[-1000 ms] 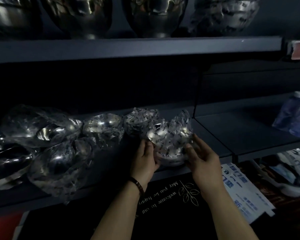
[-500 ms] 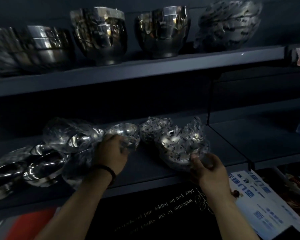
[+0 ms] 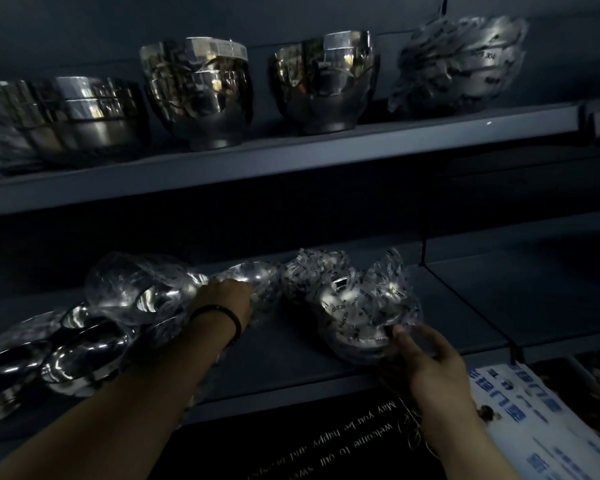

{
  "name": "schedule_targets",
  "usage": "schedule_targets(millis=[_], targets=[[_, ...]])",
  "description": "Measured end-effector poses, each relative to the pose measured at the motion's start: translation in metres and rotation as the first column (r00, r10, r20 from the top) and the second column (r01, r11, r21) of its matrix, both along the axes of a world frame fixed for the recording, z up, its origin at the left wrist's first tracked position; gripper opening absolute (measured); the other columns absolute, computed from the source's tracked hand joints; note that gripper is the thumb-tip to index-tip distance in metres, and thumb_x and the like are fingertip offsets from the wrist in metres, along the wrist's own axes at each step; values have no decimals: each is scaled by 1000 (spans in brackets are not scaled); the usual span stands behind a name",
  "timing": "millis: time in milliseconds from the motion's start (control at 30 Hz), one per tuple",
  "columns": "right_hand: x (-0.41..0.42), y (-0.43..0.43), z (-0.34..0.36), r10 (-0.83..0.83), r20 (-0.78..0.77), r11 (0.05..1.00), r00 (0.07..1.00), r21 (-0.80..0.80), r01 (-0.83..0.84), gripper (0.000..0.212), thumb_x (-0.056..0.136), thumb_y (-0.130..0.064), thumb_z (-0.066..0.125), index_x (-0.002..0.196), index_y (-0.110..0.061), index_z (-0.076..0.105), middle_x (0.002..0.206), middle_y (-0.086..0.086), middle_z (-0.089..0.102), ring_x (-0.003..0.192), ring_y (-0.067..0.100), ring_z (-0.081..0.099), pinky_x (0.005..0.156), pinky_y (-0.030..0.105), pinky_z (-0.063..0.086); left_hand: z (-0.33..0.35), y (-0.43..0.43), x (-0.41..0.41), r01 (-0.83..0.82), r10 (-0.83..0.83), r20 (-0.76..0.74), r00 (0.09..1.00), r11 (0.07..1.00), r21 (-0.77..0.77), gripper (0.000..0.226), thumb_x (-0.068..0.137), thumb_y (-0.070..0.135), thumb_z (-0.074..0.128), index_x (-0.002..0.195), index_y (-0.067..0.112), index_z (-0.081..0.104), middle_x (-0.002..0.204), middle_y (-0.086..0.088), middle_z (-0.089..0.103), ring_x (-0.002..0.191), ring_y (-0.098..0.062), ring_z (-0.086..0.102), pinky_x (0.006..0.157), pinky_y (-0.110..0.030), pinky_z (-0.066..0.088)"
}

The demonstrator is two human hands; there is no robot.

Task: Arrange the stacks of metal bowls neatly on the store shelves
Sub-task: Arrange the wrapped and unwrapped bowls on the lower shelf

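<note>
1. Dark lower shelf [image 3: 291,362]: the left hand [image 3: 222,301], on the wrapped bowl stack [image 3: 354,313] a second ago, now rests on a wrapped bowl [image 3: 257,275] to its left.
2. Right hand [image 3: 430,362], fingers loosely spread, touches the stack just beyond it.
3. Left fingers are hidden, so its grip cannot be told.

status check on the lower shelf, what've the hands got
Left hand on middle wrapped bowl stack, grip hidden. Right hand open, touching front of right wrapped bowl stack. Loose wrapped bowls crowd the lower shelf at left.
</note>
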State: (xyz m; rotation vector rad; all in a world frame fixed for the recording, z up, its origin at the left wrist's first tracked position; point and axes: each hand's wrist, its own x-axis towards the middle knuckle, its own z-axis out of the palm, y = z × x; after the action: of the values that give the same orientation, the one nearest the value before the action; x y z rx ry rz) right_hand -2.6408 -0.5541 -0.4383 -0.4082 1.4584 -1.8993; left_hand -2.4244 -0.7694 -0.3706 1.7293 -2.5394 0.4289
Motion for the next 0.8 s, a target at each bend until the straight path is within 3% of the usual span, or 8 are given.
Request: schedule_targets(millis=[133,267,400,500,600,733,800], targets=[[-5,-1,-3,14,70,1000,997,5,-14,33,100,-30,73,131,-23,64,106,13,78,89,36,78,74,43,63,-8,-4,0,15,-14,-11,1000,999,30,35,100,21,50,129,34,65,131,-3,68,120,-28,64,99,-38,52],[-7,-2,-3,20,65,999,998,27,-22,36,100,-34,72,134,-24,63,103,17,78,93,42,77,78,47,64,2,1,5,43,-41,-136,990,999,12,32,102,31,46,129,41,61,132,-3,69,117,-31,65,98,-41,53],[-6,2,5,37,52,999,998,36,-39,50,101,-35,71,147,-34,54,106,10,76,87,39,77,85,54,63,18,9,12,56,-59,-214,975,998,-17,33,102,21,44,129,35,55,130,-5,68,113,-34,66,91,-43,55],[1,3,9,64,57,997,996,44,-66,54,99,-37,73,148,-38,51,96,9,72,71,30,68,77,48,60,33,15,15,67,-79,-304,949,997,-49,26,101,22,45,122,29,58,123,-8,64,109,-36,66,89,-45,55],[10,1,8,93,35,990,995,103,-96,72,84,-57,79,148,-49,46,108,12,65,80,29,66,78,50,65,49,24,16,47,-79,-308,948,993,-110,11,100,19,50,109,23,55,114,-10,61,103,-39,65,83,-46,55],[1,-7,-16,93,41,990,995,98,-97,97,52,-87,82,138,-58,47,114,5,59,94,27,60,93,61,61,67,42,18,63,-114,-320,940,984,-166,11,101,22,51,112,23,54,114,-11,59,102,-40,61,82,-47,54],[-2,-9,-17,81,50,991,995,103,-85,112,43,-91,81,143,-59,41,115,2,57,98,27,55,98,54,57,74,55,16,79,-138,-316,939,978,-194,11,102,21,50,112,23,53,114,-9,57,102,-38,57,80,-45,54]])
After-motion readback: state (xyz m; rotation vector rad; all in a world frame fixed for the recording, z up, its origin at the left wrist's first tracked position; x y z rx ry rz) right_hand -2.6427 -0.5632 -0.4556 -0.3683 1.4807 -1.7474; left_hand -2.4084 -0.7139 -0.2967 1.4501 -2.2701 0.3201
